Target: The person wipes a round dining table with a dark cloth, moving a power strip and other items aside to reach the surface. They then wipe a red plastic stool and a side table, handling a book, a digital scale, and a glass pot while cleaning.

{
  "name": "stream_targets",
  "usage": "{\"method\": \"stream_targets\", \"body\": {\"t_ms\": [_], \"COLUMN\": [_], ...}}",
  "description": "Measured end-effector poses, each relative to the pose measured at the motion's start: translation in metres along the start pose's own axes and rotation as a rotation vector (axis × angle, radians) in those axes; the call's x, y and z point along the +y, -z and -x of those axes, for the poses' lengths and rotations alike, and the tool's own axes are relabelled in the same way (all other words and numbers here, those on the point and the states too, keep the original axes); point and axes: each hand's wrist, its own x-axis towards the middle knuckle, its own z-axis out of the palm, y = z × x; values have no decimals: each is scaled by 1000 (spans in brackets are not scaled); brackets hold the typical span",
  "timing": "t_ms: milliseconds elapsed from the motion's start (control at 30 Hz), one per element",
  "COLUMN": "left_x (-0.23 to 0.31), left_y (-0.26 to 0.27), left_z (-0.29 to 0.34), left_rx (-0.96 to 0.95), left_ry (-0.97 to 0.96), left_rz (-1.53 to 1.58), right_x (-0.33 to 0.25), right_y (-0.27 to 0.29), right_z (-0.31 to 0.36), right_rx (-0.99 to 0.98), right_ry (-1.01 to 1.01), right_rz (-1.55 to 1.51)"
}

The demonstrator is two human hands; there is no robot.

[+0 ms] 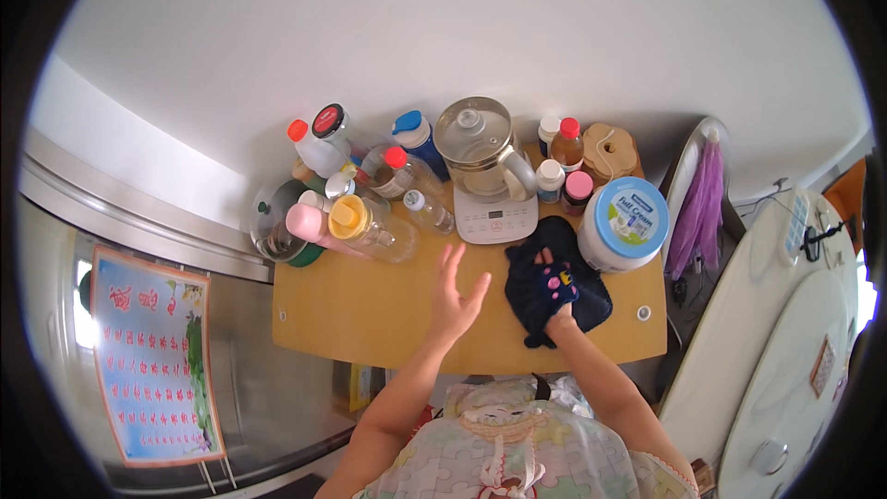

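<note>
A: Start nearest. What shows at the lower edge?
B: The puzzle-print smock [573, 439], then the front of the wood-toned counter [360, 314].

A: State of each hand?
B: Left hand [456, 303]: fingers and thumb spread apart, nothing held, at the counter's middle. Right hand [560, 315]: mostly covered by the navy cloth [528, 300]; whether its fingers pinch the fabric or only lie in it, I can't say.

A: Progress?
B: Judged mid-course. Done: the cloth is on the counter and the right hand is engaged with it. Left: the fabric is rumpled, neither flat nor folded, so its handling looks unfinished.

A: Cloth relative to the hands?
B: Right front of the counter, around and partly over the right hand. A bear-face patch [561, 285] crosses the back of that hand; fingers emerge on the far side. The left hand is apart from the cloth, to its left.

A: Farther back?
B: Beside the cloth, right: white tub with blue lid [631, 220]. Behind: glass electric kettle [469, 150] on its white base [496, 225]. Far left: yellow-lidded clear pitcher [386, 236]. Last, the white wall [443, 28].
</note>
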Motion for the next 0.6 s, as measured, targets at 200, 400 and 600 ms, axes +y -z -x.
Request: {"method": "stream_targets", "body": {"t_ms": [200, 400, 600], "left_x": [-56, -80, -118], "left_y": [51, 70, 82], "left_z": [4, -1, 8], "left_rx": [1, -153, -169], "left_ry": [126, 135, 262], "left_rz": [201, 330, 381], "right_x": [-42, -87, -91], "right_y": [5, 10, 56], "right_z": [-25, 7, 50], "right_rx": [161, -43, -172], "right_ry": [-242, -107, -15], "right_rz": [351, 320, 195]}}
